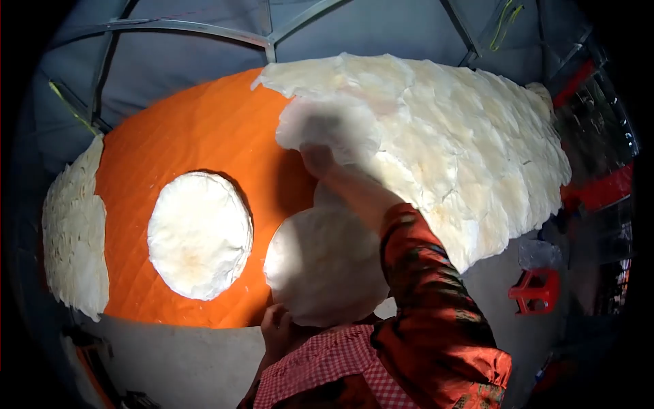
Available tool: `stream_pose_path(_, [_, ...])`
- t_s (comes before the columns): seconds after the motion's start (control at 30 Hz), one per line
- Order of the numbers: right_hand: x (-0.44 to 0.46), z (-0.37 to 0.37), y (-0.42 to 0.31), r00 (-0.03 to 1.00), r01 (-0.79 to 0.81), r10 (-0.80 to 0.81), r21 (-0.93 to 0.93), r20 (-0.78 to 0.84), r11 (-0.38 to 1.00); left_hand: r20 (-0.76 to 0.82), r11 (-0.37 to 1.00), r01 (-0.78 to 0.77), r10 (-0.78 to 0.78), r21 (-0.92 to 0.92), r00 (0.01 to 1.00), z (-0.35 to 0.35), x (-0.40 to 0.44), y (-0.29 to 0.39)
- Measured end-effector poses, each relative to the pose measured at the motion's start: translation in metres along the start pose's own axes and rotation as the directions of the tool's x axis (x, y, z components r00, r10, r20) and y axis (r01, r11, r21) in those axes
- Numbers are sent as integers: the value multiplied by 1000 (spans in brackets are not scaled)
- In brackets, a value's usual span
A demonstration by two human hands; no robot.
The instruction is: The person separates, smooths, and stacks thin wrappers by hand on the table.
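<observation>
My right hand (317,160) reaches over the orange cloth (204,123), palm side hidden. It is at the near edge of a thin, pale round sheet (361,126), and its fingers are smeared by motion. My left hand (276,324) is low, its fingers curled at the lower left edge of a larger pale disc (327,266) held close to my body. Another pale disc, a thick stack (199,235) of round sheets, lies on the cloth to the left. Overlapping pale sheets (470,157) cover the right part of the cloth.
More overlapping sheets (75,232) lie at the far left end. Metal frame bars (191,26) and grey fabric stand behind the cloth. A red stool (535,291) and a clear plastic bag (539,255) are on the right, beyond the covered edge.
</observation>
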State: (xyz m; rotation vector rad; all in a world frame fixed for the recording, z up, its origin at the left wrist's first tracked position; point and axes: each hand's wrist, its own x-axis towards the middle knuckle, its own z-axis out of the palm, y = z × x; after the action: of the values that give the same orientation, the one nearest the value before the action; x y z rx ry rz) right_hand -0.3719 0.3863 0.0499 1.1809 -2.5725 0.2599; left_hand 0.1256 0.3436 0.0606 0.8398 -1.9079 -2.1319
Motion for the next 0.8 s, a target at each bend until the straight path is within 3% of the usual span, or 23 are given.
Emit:
stream_pose_path(0.03, [9,-22,-1,987,41,-32,53,-156,998,0,995,8,-8,-100,1000,10,-2,11])
stream_pose_path(0.1, [41,-101,-10,844,255,-47,323,-535,911,-34,968,41,-51,-246,998,31,-1,36])
stream_pose_path(0.13, [52,-138,-14,931,106,-42,157,-362,982,-23,959,141,-152,-245,988,36,5,44])
stream_pose_path(0.2, [61,-235,-25,962,21,105,451,-254,892,87,848,246,-233,-469,969,48,27,71])
stream_pose_path(0.23, [62,-273,-24,963,10,152,591,-224,806,199,796,236,-148,-558,969,55,40,87])
stream_pose_path(0.27, [53,-317,-36,921,39,201,592,-335,805,279,724,271,-113,-634,954,57,56,89])
stream_pose_path(0.3, [48,-343,-43,903,-2,293,679,-313,734,283,647,334,-186,-685,941,59,76,82])
stream_pose_path(0.33, [47,-352,-32,905,77,262,737,-334,672,285,604,359,-219,-712,933,66,88,96])
stream_pose_path(0.37, [42,-361,-32,900,133,273,812,-339,568,305,561,352,-179,-749,935,70,102,106])
stream_pose_path(0.43, [29,-375,-48,926,54,320,912,-198,407,399,425,333,75,-842,914,71,120,136])
stream_pose_path(0.5, [26,-376,-55,946,-56,317,932,-65,359,295,381,218,156,-899,943,68,148,159])
stream_pose_path(0.53, [28,-367,-65,954,-33,285,912,-94,409,242,359,160,195,-920,951,61,154,165])
stream_pose_path(0.63, [38,-355,-98,971,20,192,855,-140,519,141,501,181,-116,-846,983,23,147,183])
stream_pose_path(0.73, [54,-355,-147,987,47,123,913,-105,406,-89,700,-199,190,-686,978,-29,129,202])
stream_pose_path(0.77, [59,-355,-163,989,81,91,932,-121,353,-221,775,-96,-58,-624,974,-50,110,236])
stream_pose_path(0.8, [62,-353,-177,989,111,65,948,-136,299,-282,690,-191,-19,-698,959,-75,109,237])
